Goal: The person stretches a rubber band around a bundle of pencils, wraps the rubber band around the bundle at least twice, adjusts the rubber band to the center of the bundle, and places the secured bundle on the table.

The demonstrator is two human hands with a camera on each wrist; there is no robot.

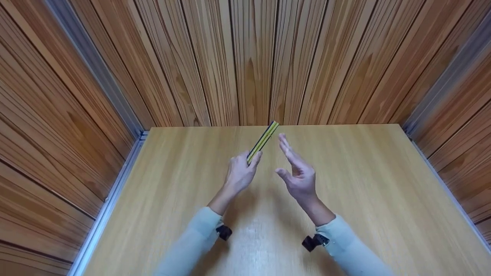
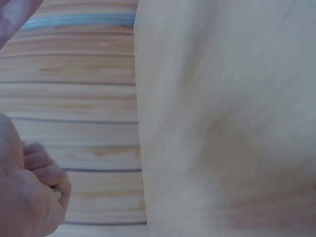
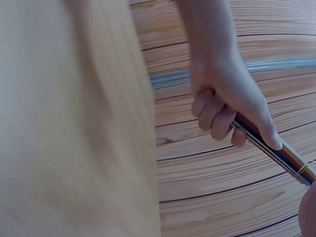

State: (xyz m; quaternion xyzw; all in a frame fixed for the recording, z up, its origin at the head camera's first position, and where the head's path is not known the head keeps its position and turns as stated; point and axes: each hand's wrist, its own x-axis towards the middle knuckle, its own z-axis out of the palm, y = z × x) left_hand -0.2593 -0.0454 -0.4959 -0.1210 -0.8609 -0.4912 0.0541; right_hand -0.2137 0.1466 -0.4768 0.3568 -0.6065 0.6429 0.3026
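My left hand [image 1: 241, 170] grips the lower end of a slim bundle of long, pencil-like sticks [image 1: 263, 142], its thumb lying along the side. The bundle slants up and to the right, striped yellow and dark blue in the head view. Seen from the right wrist, the striped bundle [image 3: 271, 143] also shows red and orange, with a thin yellow band around it near its free end. My right hand [image 1: 301, 176] is held apart to the right of the bundle, fingers extended and thumb spread, holding nothing. In the left wrist view, the left hand's curled fingers [image 2: 44, 170] hide most of the bundle.
Both hands are above a light wooden table [image 1: 184, 153]. Wood-plank walls [image 1: 253, 65] rise behind it and on both sides, with metal rails [image 1: 115, 191] along the side edges. Each sleeve carries a small black wrist camera [image 1: 223, 232].
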